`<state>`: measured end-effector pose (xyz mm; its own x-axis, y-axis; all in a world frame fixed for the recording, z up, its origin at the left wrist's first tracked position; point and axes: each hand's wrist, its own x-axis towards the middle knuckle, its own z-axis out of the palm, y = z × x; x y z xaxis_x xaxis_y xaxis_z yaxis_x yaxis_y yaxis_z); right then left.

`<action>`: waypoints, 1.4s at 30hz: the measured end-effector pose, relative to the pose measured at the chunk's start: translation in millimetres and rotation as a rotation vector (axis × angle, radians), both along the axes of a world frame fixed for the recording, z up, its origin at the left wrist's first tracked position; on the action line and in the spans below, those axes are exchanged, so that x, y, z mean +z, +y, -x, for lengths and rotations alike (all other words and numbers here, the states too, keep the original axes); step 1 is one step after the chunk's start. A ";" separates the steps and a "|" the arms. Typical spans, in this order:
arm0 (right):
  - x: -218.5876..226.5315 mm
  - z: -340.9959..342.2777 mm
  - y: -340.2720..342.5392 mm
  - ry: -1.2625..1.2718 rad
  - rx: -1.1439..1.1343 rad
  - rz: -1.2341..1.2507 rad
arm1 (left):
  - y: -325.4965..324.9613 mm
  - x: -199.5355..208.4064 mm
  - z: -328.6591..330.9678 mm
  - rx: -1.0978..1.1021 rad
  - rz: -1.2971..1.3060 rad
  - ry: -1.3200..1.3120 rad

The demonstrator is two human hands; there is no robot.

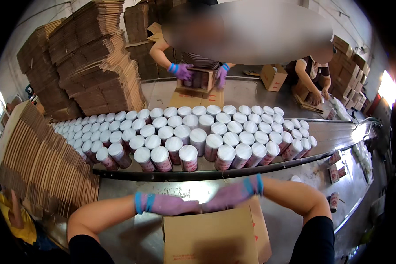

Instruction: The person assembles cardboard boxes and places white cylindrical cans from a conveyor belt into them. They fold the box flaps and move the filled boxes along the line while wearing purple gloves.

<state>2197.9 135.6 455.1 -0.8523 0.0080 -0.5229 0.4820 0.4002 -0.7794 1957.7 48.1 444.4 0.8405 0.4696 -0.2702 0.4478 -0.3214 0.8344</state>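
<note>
Both my hands wear purple gloves with blue cuffs and meet at the far edge of a brown cardboard box in front of me. My left hand lies along that edge from the left, fingertips pointing right. From the right comes my right hand, blurred by motion, its fingertips close to the left ones. The fingers of both are too smeared or hidden to show a grip. Under the box's right side a second flat piece of cardboard sticks out. Beyond my hands stand many white-lidded cans with pink-and-white sides.
The cans crowd a long conveyor with a dark raised rim. Stacks of flattened cartons rise at the left. Across, a gloved person handles an open box; another works at right near a carton. A can lies at right.
</note>
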 end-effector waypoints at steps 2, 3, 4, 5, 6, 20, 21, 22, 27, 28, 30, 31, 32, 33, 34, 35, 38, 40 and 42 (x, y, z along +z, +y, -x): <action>5.6 4.0 31.5 0.060 -0.328 -0.300 | 35.6 2.3 -13.1 0.282 -0.080 0.182; 13.6 13.6 39.0 0.033 -0.624 -0.443 | 48.4 -13.6 -10.2 0.528 -0.322 -0.016; -4.1 16.9 49.0 -0.008 -0.731 -0.837 | 72.3 -23.5 -15.7 0.589 -0.752 0.071; -31.6 19.8 64.1 -0.051 -0.830 -1.223 | 86.6 -23.7 -27.6 0.607 -1.163 0.313; -44.5 30.0 66.9 -0.121 -0.830 -1.292 | 99.8 -43.5 -28.3 0.621 -1.096 0.424; -11.5 1.2 18.2 0.411 -0.362 -1.506 | 13.5 8.6 -27.6 0.774 -0.841 0.227; 17.4 -1.1 -2.7 0.270 -0.253 -1.348 | 2.0 21.6 -17.3 0.696 -0.695 0.234; 25.7 -6.9 -14.9 0.253 -0.210 -1.128 | -3.7 28.8 -14.4 0.589 -0.568 0.197; 29.9 -4.7 -58.6 -0.039 -0.019 0.052 | -32.9 28.0 -20.4 0.384 0.067 0.117; 19.3 -7.8 -67.8 0.038 -0.002 0.150 | -43.8 30.1 -27.3 0.405 0.074 0.145; 4.8 -22.8 -71.1 -0.127 0.002 0.264 | -62.2 28.6 -51.4 0.446 0.094 0.182; 14.6 -27.8 -83.4 -0.131 -0.008 0.270 | -67.7 7.3 -52.6 0.482 0.007 0.148; 32.5 -34.5 -103.0 -0.130 -0.012 0.277 | -75.5 -10.6 -52.2 0.521 -0.080 0.124; 38.5 -46.8 -111.3 -0.140 -0.035 0.290 | -85.3 6.1 -68.0 0.597 -0.164 0.097; 30.2 -63.4 -117.6 -0.101 -0.053 0.327 | -90.1 10.6 -78.6 0.600 -0.330 0.113; 22.3 -78.5 -121.5 -0.064 -0.069 0.364 | -97.9 11.7 -92.0 0.582 -0.264 -0.067; 48.8 -86.2 -153.4 -0.135 0.050 0.254 | -119.0 41.4 -119.3 0.114 -0.085 0.167; 28.2 -110.4 -158.0 -0.154 0.042 0.199 | -137.6 38.4 -151.3 0.050 0.121 -0.049; 28.8 -121.8 -167.8 -0.270 -0.036 0.210 | -152.8 42.3 -157.8 0.095 -0.275 -0.050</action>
